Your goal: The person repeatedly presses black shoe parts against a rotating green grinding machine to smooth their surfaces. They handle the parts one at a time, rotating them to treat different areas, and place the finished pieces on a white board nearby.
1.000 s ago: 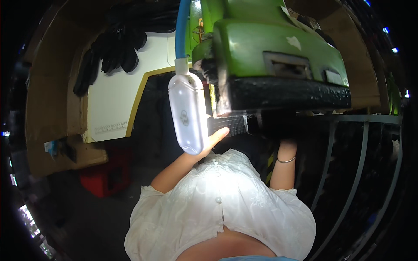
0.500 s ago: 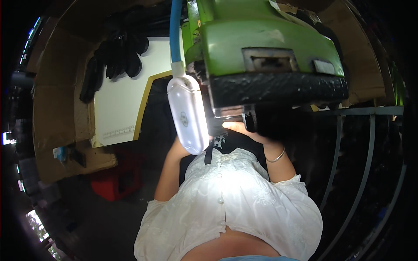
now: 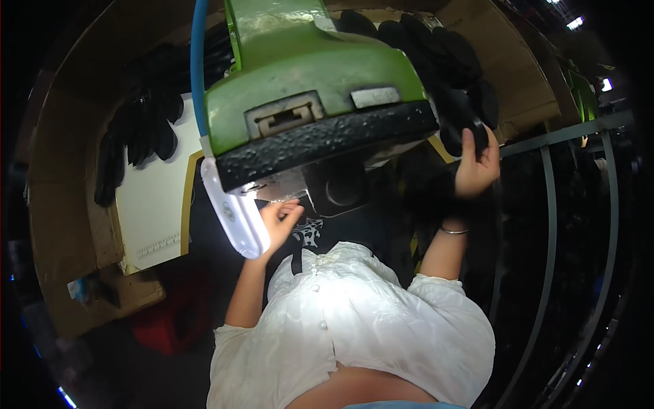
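Note:
My right hand (image 3: pixel 478 167) is raised beside the right-hand pile, its thumb and fingers closed on a black sole-shaped piece (image 3: pixel 455 129). More black pieces (image 3: pixel 436 48) with rounded ends lie heaped just beyond it. Under the near edge of a green machine head (image 3: pixel 313 75) is my left hand (image 3: pixel 278 221), thumb and fingers drawn together. Whatever they may hold, I cannot make out. A lit white lamp (image 3: pixel 235 215) on a blue stem hangs in front of that hand and covers part of it. Dark parts beneath the machine head (image 3: pixel 337 187) are mostly in shadow.
Another heap of black pieces (image 3: pixel 146 129) rests at the left on a white board (image 3: pixel 153 218) with a yellow edge. Cardboard walls (image 3: pixel 68 177) surround the work area. Grey metal bars (image 3: pixel 548 218) stand at the right, and a red stool-like object (image 3: pixel 170 327) is low at the left.
My right hand has gone from under the machine to the right-hand pile and grips a black piece. The view has shifted, so machine and lamp appear further left; my left hand shows more plainly.

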Action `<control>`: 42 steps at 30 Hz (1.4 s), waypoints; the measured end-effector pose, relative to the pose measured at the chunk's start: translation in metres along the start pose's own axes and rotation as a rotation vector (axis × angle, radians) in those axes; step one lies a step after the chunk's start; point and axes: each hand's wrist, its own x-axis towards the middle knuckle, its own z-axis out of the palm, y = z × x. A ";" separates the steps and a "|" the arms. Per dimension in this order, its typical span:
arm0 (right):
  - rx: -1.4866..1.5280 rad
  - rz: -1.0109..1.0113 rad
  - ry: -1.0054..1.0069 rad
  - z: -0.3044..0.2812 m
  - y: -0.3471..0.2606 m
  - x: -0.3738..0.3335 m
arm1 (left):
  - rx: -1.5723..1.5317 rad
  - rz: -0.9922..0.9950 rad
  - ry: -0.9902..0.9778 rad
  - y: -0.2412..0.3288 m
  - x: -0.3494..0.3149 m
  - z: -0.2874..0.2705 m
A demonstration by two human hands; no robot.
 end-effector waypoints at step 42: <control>-0.195 0.335 -1.467 0.053 0.014 -0.137 | 0.105 0.468 0.675 0.091 -0.046 -0.074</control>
